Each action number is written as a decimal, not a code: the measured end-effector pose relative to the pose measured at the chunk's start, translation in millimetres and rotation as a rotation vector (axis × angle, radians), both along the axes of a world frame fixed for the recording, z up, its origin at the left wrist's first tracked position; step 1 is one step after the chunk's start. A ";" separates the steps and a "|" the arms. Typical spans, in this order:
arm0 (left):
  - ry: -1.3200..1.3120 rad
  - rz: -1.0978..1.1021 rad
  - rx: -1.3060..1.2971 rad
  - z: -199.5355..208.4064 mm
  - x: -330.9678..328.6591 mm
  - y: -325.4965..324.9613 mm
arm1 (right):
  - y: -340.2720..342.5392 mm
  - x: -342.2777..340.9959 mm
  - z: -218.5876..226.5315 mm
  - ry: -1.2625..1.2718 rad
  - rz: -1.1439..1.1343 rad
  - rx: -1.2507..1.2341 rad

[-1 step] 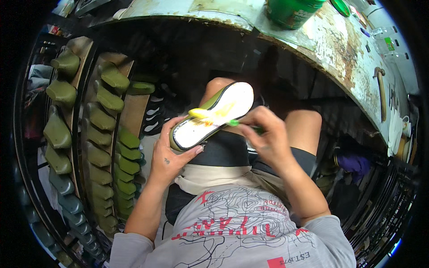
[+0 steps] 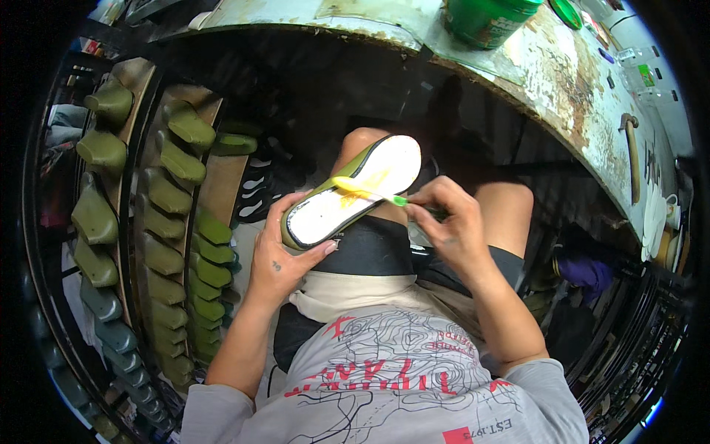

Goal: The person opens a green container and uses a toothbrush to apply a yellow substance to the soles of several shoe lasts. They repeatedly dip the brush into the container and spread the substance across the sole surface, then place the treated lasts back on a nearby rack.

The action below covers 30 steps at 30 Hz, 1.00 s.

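Observation:
My left hand (image 2: 277, 248) grips an olive-green shoe last (image 2: 302, 243) by its near end, thumb on the rim. Its sole side faces up, covered by a white insole (image 2: 392, 159) with a dark edge. Yellow and orange smears of what looks like glue mark the middle of the insole. Pinched in the fingers of my right hand (image 2: 449, 218) is a slim brush (image 2: 400, 200), green near my fingers and coated yellow toward its head. The head lies across the insole's left-middle edge. My fingers hide the rest of the handle.
Racks of olive and grey shoe lasts (image 2: 166, 235) stand at my left. A worn table (image 2: 547, 96) curves across the far side and right, bearing a green tub (image 2: 488, 22) and a hammer (image 2: 631, 155). Purple cloth (image 2: 584, 270) lies lower right.
My right hand has drawn the brush slightly to the right over the insole. The left hand and the shoe last have barely moved.

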<state>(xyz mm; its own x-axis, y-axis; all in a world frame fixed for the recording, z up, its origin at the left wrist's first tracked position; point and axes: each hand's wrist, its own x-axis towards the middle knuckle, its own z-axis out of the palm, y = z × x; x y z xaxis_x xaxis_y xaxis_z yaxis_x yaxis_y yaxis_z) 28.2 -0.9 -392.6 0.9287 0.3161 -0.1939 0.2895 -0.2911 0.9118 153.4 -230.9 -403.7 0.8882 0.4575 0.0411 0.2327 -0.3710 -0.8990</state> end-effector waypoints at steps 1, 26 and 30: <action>-0.018 -0.013 0.011 0.1 0.1 -0.1 | -4.9 4.1 -1.6 0.012 0.083 0.011; 0.038 -0.137 0.098 3.3 8.7 4.6 | -12.8 1.4 12.2 0.009 0.463 0.014; 0.049 -0.100 0.065 0.9 6.5 3.8 | -20.6 13.4 6.3 -0.038 0.044 -0.076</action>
<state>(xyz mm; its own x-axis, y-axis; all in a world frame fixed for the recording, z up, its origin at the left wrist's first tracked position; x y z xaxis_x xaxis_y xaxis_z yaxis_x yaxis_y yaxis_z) 34.8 2.9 -391.6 0.9462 0.2353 -0.2222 0.2998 -0.3788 0.8756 166.8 -251.4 -397.4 0.8655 0.4995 0.0381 0.2837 -0.4261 -0.8590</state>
